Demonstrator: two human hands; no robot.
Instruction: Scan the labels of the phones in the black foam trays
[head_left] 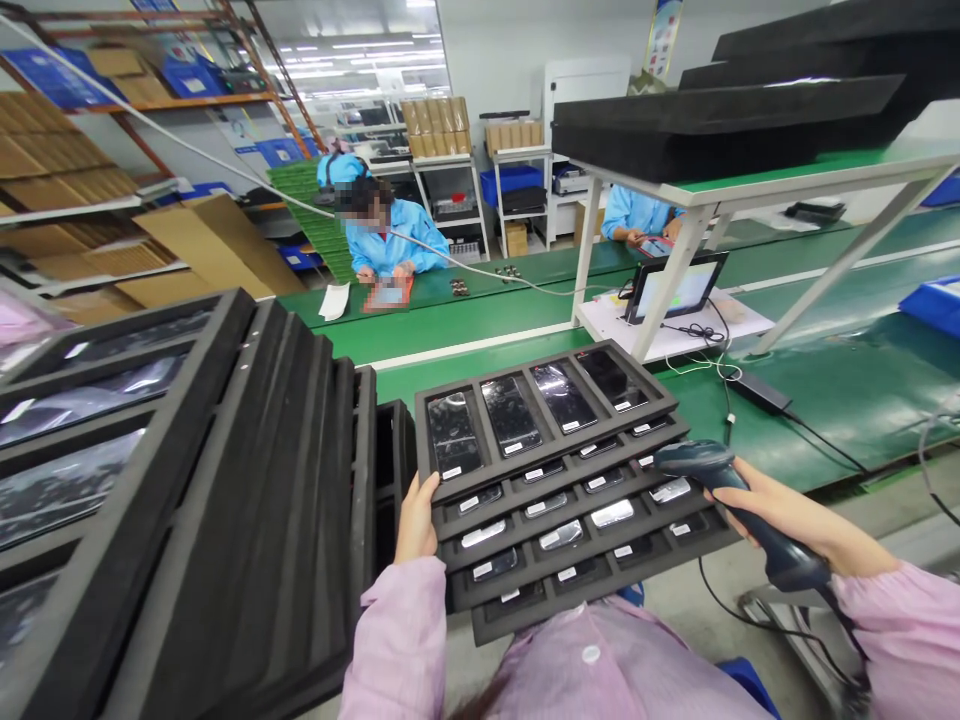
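A stepped stack of black foam trays [480,484] lies in front of me, each tray showing a row of phone-like glass screens [511,413] with small white labels. My left hand [418,515] is closed on the left edge of these trays, thumb on top and fingers hidden beneath. In my right hand [780,510] is a dark handheld barcode scanner [701,460], gripped round its handle. The scanner's head is over the right edge of the stack; I cannot tell whether it touches.
Tall foam tray stacks [247,520] stand at my left. A white-legged shelf [686,195] holds more foam trays. Beneath it are a tablet [675,285], cables and a power adapter [757,392] on the green bench [840,375]. Two people in blue work across the line.
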